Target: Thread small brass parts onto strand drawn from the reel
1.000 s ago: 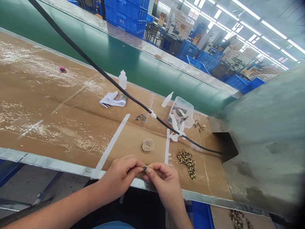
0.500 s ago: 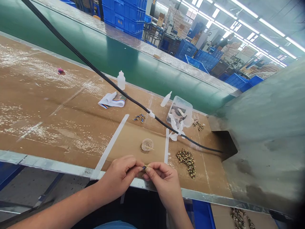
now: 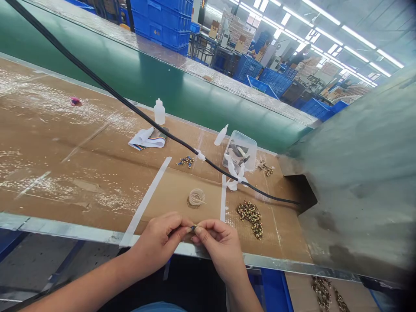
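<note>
A metal part (image 3: 194,227) is pinched between the left hand (image 3: 160,242) and right hand (image 3: 218,247). A cup (image 3: 196,197) sits just beyond the fingertips.

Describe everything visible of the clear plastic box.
The clear plastic box is rectangular with rounded corners and looks open at the top. It stands upright on the brown cardboard near the far edge, beside the green belt. Dark and pale bits lie inside, too small to name. White strips knotted on the black cable overlap its front; a dropper bottle lies just left.
</note>
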A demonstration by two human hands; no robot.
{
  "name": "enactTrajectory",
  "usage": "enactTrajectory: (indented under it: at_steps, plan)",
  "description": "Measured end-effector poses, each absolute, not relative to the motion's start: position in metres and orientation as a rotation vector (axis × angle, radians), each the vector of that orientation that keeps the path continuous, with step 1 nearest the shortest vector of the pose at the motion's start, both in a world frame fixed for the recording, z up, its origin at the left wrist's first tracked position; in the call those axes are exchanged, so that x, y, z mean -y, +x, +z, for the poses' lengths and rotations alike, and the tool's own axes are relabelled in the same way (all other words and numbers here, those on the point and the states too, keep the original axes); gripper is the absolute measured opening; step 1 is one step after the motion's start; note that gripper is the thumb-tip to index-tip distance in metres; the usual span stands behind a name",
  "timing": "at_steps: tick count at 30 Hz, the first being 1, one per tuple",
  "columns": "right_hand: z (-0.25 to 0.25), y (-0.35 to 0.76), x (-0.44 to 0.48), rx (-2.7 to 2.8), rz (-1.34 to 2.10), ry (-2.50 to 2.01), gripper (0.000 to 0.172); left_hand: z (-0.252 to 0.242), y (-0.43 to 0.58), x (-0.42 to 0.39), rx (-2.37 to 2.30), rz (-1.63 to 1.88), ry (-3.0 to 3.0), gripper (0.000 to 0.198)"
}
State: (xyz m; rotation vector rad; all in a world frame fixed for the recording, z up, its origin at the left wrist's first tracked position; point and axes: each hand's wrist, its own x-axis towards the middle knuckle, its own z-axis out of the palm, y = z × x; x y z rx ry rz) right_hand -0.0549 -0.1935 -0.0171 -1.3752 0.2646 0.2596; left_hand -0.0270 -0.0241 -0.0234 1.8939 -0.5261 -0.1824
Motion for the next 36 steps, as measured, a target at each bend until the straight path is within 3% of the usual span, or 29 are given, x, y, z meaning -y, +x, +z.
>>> enactTrajectory:
  at_steps: [36]
  plan:
    - [-0.0174, -0.0564, 0.194, -0.283, 0.267, -1.369, 0.027, -0.0258, -0.029, 0.0233, 0.544, -0.146, 1.921, 0.017]
